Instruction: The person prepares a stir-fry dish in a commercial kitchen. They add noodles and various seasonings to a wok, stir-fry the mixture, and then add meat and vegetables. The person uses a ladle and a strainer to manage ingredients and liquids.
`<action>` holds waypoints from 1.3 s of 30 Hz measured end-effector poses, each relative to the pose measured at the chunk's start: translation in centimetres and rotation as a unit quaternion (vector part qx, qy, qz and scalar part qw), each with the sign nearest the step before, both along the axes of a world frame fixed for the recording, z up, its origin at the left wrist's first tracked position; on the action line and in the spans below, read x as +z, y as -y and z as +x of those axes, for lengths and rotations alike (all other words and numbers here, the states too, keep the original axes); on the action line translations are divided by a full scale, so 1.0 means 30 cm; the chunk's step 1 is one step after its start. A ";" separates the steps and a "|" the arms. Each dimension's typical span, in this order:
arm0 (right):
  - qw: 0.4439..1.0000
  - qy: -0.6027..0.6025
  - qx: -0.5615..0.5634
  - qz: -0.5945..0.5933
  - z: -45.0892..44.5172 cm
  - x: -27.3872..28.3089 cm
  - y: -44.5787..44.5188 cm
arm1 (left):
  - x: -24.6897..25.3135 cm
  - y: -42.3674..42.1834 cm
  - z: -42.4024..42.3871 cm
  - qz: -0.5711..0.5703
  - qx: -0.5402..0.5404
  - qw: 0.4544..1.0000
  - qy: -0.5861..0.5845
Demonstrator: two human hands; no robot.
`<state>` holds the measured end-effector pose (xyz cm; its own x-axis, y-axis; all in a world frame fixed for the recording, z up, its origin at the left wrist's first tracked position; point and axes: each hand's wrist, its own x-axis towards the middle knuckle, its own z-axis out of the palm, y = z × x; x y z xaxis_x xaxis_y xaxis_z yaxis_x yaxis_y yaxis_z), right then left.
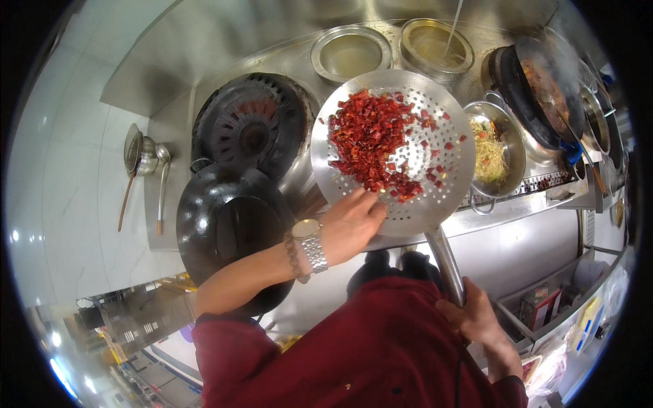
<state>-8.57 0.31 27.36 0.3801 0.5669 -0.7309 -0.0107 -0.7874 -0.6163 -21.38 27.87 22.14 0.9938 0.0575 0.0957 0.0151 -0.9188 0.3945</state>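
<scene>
My right hand (472, 313) grips the steel handle (449, 270) of a large round perforated skimmer (454, 168). Chopped dried red chillies (370, 132) are heaped on the skimmer's left half, with loose bits scattered over its holes. At the skimmer's near rim is my left hand (354, 222), its fingers curled by the lowest chillies. Whether it pinches any of them is hidden. Left of the skimmer, a black wok (204, 224) leans at the front of an uncovered black wok burner (250, 122).
Behind stand two round steel wells (352, 56) of liquid; water streams into the right one (436, 51). A two-handled steel basin (512, 148) holds pale shredded food (490, 153). Farther right, a wok of food (546, 97) steams. A ladle (162, 178) and strainer (133, 158) lie left.
</scene>
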 end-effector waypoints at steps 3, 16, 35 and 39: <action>1.000 0.003 0.006 -0.021 0.008 0.009 -0.021 | -0.037 0.013 0.009 -0.020 -0.049 0.998 0.030; 0.997 0.080 0.014 0.007 0.011 -0.065 -0.055 | 0.054 -0.220 -0.049 0.064 0.120 0.991 0.006; 0.998 0.052 0.022 0.019 -0.014 -0.095 -0.011 | -0.105 -0.159 0.354 0.081 0.183 0.973 0.116; 0.999 0.002 -0.002 0.036 -0.010 -0.068 -0.024 | -0.133 -0.111 0.352 0.025 0.076 0.992 -0.094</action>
<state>-8.87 1.03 25.33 0.3855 0.6169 -0.6862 -0.0111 -0.7405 -0.6720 -10.82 31.22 18.15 0.9745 0.2081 -0.0835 0.2241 -0.9183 0.3263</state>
